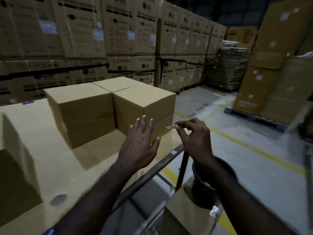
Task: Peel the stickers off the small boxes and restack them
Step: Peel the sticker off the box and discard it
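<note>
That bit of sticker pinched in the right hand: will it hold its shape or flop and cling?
The sticker looks thin and small, so probably very light and floppy. It juts from the right hand's fingertips, so likely holds shape briefly. If still tacky, it may cling.

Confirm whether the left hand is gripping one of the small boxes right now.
No: the left hand hovers with fingers spread in front of the small box, while the right hand pinches a peeled sticker.

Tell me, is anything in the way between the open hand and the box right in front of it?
Nothing visible. The left hand hovers open before the near box, with only air between. The right hand pinches a peeled sticker off to the side.
</note>
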Demonstrator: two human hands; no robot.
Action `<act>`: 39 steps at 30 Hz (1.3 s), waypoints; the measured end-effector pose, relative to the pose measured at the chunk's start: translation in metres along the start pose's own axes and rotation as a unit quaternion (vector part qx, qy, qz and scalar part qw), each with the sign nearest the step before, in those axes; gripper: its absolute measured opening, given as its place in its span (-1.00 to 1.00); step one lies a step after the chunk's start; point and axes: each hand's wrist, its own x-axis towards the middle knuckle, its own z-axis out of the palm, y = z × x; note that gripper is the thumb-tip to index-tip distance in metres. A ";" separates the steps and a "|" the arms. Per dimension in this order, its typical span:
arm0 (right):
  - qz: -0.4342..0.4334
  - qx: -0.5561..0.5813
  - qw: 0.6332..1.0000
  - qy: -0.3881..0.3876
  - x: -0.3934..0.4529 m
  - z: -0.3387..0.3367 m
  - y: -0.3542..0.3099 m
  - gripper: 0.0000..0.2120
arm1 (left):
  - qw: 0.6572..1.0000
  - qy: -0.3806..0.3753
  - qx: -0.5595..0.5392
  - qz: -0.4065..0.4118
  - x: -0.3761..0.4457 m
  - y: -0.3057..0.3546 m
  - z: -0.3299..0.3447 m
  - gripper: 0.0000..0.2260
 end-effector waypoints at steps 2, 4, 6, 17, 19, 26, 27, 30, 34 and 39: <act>0.012 -0.008 1.000 -0.001 0.005 -0.014 0.034 -0.92 | 1.000 -0.010 -0.012 0.010 0.020 0.026 0.026 -0.41; 0.025 -0.013 1.000 -0.005 0.010 -0.024 0.064 -0.92 | 0.999 -0.023 -0.029 0.016 0.037 0.048 0.050 -0.42; 0.041 -0.024 0.999 -0.011 0.012 -0.031 0.093 -0.92 | 0.998 -0.036 -0.040 0.024 0.053 0.065 0.073 -0.42; 0.187 -0.108 0.974 -0.070 -0.007 -0.027 0.225 -0.92 | 0.986 -0.128 -0.061 0.091 0.128 0.102 0.193 -0.45; 0.215 -0.133 0.963 -0.087 -0.007 -0.021 0.244 -0.91 | 0.981 -0.148 -0.060 0.110 0.146 0.102 0.216 -0.42; 0.317 -0.199 0.919 -0.121 -0.009 0.003 0.297 -0.88 | 0.965 -0.198 -0.038 0.169 0.196 0.104 0.276 -0.41; 0.333 -0.205 0.912 -0.124 -0.012 0.007 0.302 -0.88 | 0.962 -0.204 -0.036 0.179 0.202 0.104 0.284 -0.40; 0.375 -0.218 0.890 -0.139 -0.022 0.015 0.314 -0.85 | 0.950 -0.244 -0.055 0.184 0.213 0.104 0.305 -0.40; 0.419 -0.201 0.873 -0.145 -0.035 0.023 0.326 -0.85 | 0.940 -0.270 -0.080 0.192 0.221 0.102 0.323 -0.41; 0.472 -0.208 0.842 -0.157 -0.044 0.031 0.340 -0.85 | 0.932 -0.299 -0.086 0.185 0.224 0.098 0.338 -0.41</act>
